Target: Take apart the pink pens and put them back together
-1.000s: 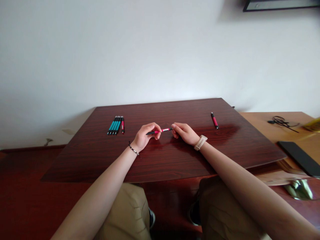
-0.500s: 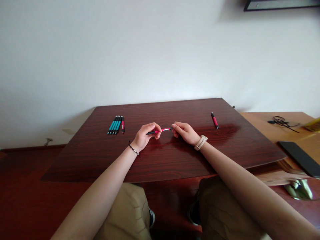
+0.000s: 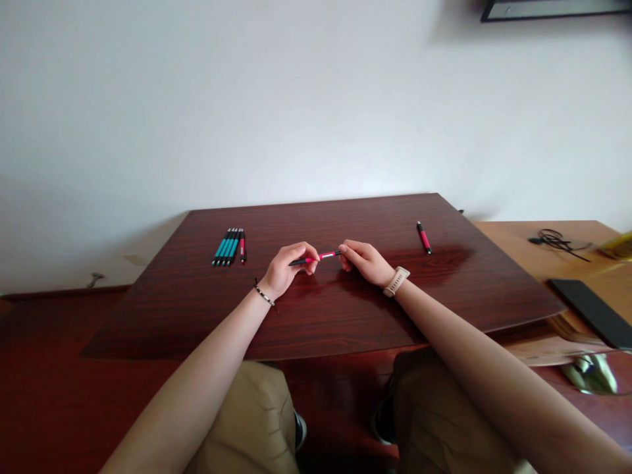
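Between both hands a red-and-black pen (image 3: pixel 327 255) is held nearly level above the table. My left hand (image 3: pixel 289 266) is closed around its left part, with the black end lying across the fingers. My right hand (image 3: pixel 364 259) pinches the pen's right end, and the fingertips hide that tip. To the left lie several teal-and-black pens (image 3: pixel 228 247) side by side, with one red-and-black pen (image 3: pixel 242 246) at the right of the row. Beyond my right hand another red-and-black pen (image 3: pixel 424 237) rests on the table, slightly slanted.
The dark wooden table (image 3: pixel 316 322) stands against a white wall (image 3: pixel 306 105). On the right, a lighter wooden surface (image 3: pixel 523 247) carries a coiled black cable (image 3: pixel 557 241), a flat black object (image 3: pixel 590 311) and something yellow (image 3: pixel 619 247). Green-and-white shoes (image 3: pixel 592 374) are below it.
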{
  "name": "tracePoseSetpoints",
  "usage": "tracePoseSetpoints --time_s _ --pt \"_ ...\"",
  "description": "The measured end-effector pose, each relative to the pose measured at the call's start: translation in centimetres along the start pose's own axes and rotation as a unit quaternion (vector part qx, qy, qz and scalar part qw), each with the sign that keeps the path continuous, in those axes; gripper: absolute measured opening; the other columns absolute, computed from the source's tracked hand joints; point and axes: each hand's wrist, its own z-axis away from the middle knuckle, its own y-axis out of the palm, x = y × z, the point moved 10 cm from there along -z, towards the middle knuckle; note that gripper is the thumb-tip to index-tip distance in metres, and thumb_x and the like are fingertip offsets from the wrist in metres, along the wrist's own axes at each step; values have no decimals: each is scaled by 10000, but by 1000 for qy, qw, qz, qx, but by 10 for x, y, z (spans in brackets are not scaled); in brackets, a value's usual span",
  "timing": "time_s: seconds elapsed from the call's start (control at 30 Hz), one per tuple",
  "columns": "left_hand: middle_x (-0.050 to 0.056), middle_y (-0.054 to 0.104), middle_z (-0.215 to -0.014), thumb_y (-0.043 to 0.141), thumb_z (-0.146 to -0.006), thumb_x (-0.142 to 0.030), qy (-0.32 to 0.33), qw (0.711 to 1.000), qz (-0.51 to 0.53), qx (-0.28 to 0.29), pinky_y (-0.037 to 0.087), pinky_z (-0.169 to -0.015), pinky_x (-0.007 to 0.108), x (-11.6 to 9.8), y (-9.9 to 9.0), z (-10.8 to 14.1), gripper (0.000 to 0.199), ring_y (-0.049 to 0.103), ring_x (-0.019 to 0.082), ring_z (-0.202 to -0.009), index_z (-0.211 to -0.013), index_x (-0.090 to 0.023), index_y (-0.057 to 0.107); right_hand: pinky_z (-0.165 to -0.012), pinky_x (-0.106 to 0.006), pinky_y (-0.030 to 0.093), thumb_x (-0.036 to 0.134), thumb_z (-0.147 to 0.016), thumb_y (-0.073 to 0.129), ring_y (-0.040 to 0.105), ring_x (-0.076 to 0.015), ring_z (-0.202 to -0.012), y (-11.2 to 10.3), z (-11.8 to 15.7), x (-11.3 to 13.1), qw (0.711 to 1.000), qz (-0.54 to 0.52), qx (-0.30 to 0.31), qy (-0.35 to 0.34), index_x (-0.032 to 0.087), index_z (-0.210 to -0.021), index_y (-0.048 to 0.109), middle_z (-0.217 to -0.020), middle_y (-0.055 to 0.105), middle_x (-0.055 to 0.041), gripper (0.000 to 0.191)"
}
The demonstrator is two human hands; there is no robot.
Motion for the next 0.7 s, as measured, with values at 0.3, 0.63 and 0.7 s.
tracePoseSetpoints --time_s 0.3,0.63,0.7 --pt "78 658 -759 557 -1008 -441 -4 1000 -1 0 452 -676 309 -1 1 0 376 581 189 -685 -922 -127 746 -686 -312 457 678 -1076 446 553 -162 -625 2 0 -2 1000 -4 6 14 220 -732 574 -667 611 -2 587" --pt "76 658 -750 562 -1006 -446 -1 1000 -1 -1 452 -673 310 1 0 0 379 583 186 -677 -924 -125 746 -668 -309 452 708 -1068 425 542 -162 -603 3 0 -5 1000 -8 11 26 227 -724 553 -633 597 5 605" --pt "78 660 -757 567 -1004 -448 1 1000 -2 -3 456 -676 311 0 -1 0 383 587 188 -685 -919 -123 751 -677 -310 459 711 -1061 443 556 -165 -624 1 0 -4 1000 -3 0 21 222 -732 579 -659 613 -3 604"
